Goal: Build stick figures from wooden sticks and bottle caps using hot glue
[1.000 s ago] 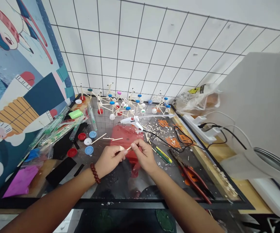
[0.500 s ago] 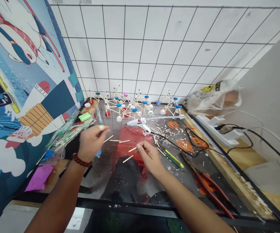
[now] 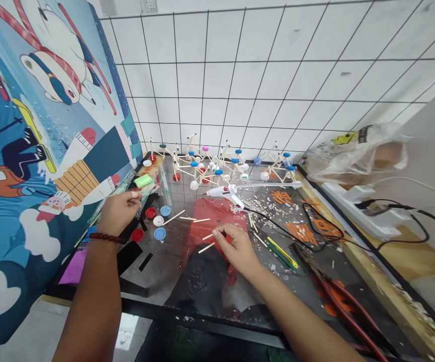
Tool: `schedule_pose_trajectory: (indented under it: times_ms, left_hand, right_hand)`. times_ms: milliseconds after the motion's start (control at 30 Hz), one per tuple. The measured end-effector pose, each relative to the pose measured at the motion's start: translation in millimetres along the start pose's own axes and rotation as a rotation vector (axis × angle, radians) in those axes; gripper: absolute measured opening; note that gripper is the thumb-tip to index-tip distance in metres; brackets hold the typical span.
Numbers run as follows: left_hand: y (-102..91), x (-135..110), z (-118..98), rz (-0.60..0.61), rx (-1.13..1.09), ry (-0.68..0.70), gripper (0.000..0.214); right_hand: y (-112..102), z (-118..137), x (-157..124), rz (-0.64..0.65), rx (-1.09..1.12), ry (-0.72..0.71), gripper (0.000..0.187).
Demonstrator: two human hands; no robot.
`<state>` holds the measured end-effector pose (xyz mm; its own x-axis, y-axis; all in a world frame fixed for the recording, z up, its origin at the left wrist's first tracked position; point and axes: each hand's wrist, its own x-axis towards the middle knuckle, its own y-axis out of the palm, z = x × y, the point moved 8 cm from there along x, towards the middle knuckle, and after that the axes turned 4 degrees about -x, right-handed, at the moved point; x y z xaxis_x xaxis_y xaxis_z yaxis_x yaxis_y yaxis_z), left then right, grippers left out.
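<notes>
My right hand (image 3: 237, 246) rests over the glass tabletop (image 3: 172, 261), its fingers pinched on a short wooden stick (image 3: 208, 236) that points left. A second short stick (image 3: 206, 247) lies loose just below it. My left hand (image 3: 118, 212), with a bead bracelet on the wrist, is out at the left by the clear plastic packets (image 3: 142, 193). Its fingers are curled and pinched at the packets' edge, and what they hold is hidden. Red, white and blue bottle caps (image 3: 159, 221) lie just to the right of that hand.
A white glue gun (image 3: 226, 191) lies mid-table with its black cord running right. Stick-and-cap models (image 3: 217, 168) stand along the tiled wall. Red pliers (image 3: 340, 301), a green-yellow tool (image 3: 282, 252), a plastic bag (image 3: 353, 156) and a power strip (image 3: 368, 213) sit on the right.
My hands were together on one stick, then parted. The left hand moved left to the plastic packets, while the right stayed near the middle holding a stick. The view tilted up and left.
</notes>
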<state>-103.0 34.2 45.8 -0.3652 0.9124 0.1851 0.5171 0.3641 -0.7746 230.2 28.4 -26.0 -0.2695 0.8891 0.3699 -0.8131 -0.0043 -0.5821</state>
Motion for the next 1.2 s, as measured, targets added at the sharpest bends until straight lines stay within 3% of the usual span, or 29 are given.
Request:
schedule_pose_trajectory:
  times_ms: [233, 400, 500, 600, 700, 933, 1100, 1200]
  left_hand:
    - [40.3, -4.8, -20.2, 0.208, 0.294, 0.261, 0.046]
    - [42.2, -4.0, -16.3, 0.162, 0.514, 0.250, 0.045]
    - [39.7, -5.1, -21.5, 0.129, 0.392, 0.251, 0.044]
    - [53.3, -11.8, -31.2, 0.245, 0.234, 0.298, 0.044]
    - [67.8, -20.5, -40.7, 0.313, 0.290, 0.356, 0.037]
    - [70.7, -25.4, -49.2, 0.259, 0.365, 0.380, 0.036]
    - [53.5, -22.5, -57.1, 0.078, 0.087, 0.425, 0.035]
    - [51.5, -21.7, -55.7, 0.045, 0.033, 0.414, 0.035]
  right_hand:
    - [-0.1, -2.3, 0.8, -0.010, -0.003, 0.028, 0.024]
    - [0.0, 0.1, 0.2, -0.013, -0.007, 0.002, 0.025]
    - [0.3, 0.4, 0.1, -0.007, -0.016, -0.005, 0.025]
    - [0.4, 0.3, 0.2, -0.004, -0.019, -0.012, 0.025]
    - [0.6, 0.3, 0.2, -0.004, -0.019, -0.018, 0.024]
    - [0.8, 0.5, -0.2, 0.010, -0.025, 0.004, 0.025]
    - [-1.4, 0.9, -0.3, -0.004, -0.023, 0.011, 0.025]
    - [-1.4, 1.3, -0.4, -0.001, -0.032, 0.009, 0.026]
